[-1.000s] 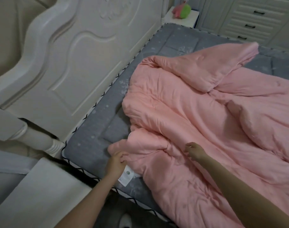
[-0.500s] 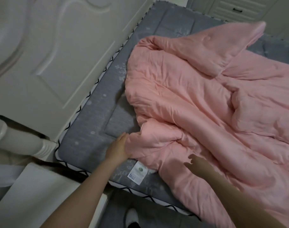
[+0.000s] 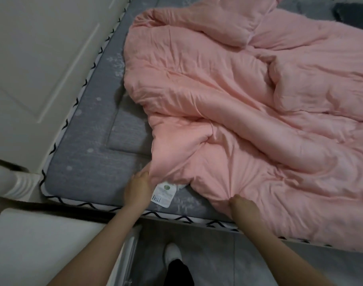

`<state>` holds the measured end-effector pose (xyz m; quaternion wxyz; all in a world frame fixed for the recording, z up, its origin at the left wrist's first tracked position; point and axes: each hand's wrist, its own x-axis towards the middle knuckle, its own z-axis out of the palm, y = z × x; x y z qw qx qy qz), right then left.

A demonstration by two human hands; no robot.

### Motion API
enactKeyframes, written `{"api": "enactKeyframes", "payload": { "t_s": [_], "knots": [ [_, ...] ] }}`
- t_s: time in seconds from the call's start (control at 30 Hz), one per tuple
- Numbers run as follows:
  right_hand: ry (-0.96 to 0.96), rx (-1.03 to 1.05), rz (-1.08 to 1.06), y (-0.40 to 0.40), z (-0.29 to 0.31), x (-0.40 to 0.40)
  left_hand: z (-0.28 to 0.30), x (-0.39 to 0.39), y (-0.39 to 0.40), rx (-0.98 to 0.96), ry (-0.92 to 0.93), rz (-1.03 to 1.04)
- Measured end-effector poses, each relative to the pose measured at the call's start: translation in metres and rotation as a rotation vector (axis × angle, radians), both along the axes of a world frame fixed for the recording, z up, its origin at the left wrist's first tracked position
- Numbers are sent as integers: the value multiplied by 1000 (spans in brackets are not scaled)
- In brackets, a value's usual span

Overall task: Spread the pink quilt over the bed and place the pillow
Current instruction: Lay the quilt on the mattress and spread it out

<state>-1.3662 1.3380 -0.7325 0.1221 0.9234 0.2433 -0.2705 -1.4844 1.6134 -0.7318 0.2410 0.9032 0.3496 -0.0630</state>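
The pink quilt (image 3: pixel 248 112) lies crumpled on the grey mattress (image 3: pixel 98 162), bunched toward the right with folds and a flap turned over at the top. My left hand (image 3: pixel 138 187) grips the quilt's near corner beside its white care label (image 3: pixel 163 193). My right hand (image 3: pixel 241 205) pinches the quilt's near edge, gathering the fabric into creases. No pillow is in view.
The white headboard (image 3: pixel 42 65) rises along the left. A white bedside surface (image 3: pixel 42 248) sits at lower left. The mattress edge (image 3: pixel 176 218) has a black zigzag trim. My white shoe (image 3: pixel 172 252) stands on the grey tiled floor below. A dark item (image 3: pixel 352 11) lies at top right.
The view has tilted downward and closer. My left hand shifted onto the corner by the label. My right hand moved back to the near edge and took hold of the fabric.
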Motion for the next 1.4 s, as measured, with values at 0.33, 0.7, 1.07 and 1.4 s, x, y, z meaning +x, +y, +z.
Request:
{"api": "enactKeyframes", "payload": {
  "t_s": [0.33,0.7,1.07,1.4],
  "knots": [
    [189,166,-83,-58,79,-70,99,-109,46,-95,-179,620],
    [357,294,-122,16,87,-94,95,-177,65,-205,-19,630],
    [323,212,91,141,76,-54,57,-126,102,-446,-36,551],
    [276,353,-279,245,61,-29,17,-100,114,-611,-24,593]
  ]
}}
